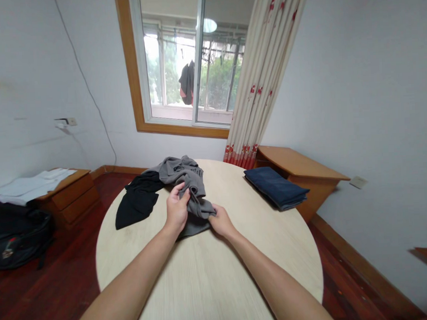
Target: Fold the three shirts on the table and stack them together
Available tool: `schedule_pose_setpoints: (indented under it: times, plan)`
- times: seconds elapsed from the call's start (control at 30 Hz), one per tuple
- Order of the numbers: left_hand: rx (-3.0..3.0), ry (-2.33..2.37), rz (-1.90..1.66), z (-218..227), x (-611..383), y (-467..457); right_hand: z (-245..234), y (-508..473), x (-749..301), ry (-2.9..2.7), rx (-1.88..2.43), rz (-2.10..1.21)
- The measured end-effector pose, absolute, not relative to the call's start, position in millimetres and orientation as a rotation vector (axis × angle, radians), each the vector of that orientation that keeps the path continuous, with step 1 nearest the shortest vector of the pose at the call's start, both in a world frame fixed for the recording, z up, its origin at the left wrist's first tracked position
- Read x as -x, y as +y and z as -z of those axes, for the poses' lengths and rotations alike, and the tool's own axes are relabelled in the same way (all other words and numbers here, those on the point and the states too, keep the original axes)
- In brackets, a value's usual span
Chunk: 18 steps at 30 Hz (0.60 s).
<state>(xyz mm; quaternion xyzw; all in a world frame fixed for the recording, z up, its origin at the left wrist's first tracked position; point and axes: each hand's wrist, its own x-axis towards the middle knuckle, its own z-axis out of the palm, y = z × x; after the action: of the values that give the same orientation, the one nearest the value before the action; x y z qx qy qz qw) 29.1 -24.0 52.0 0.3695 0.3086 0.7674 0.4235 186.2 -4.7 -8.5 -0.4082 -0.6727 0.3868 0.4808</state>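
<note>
A crumpled grey garment (pixel 186 177) lies near the middle of a round pale wooden table (pixel 211 273). My left hand (pixel 176 208) pinches a fold of the grey cloth from the left. My right hand (pixel 219 220) grips the near right end of the same garment, fingers closed on it. A black garment (pixel 137 201) lies spread to the left of the grey one, partly under it.
A folded dark blue cloth (pixel 276 187) sits at the table's right edge. A low wooden cabinet (pixel 299 168) stands behind it by the red-patterned curtain (pixel 263 82). At the left are a nightstand (pixel 71 192) with white cloth and a black bag (pixel 15 234) on the floor.
</note>
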Motion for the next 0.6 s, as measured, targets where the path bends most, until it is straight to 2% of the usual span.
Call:
schedule_pose_setpoints:
  times: [0.1, 0.23, 0.4, 0.6]
  plan:
    - [-1.127, 0.948, -1.972, -47.7, -7.1, -12.7, 2.9, 24.5, -226.9, -1.291, 1.133, -0.85]
    - [-1.685, 1.301, -1.838, -45.3, 6.6, -14.1, -7.9, 38.0, -265.6, -0.979, 1.089, -0.81]
    - [-1.993, 1.574, -1.889, -48.6, -0.1, -24.0, -25.0, 35.4, -285.4, -0.947, 0.966, -0.682]
    - [-2.094, 1.474, -1.816, -54.4, -3.3, -25.5, -51.8, 32.3, -306.9, -1.026, 1.018, -0.608]
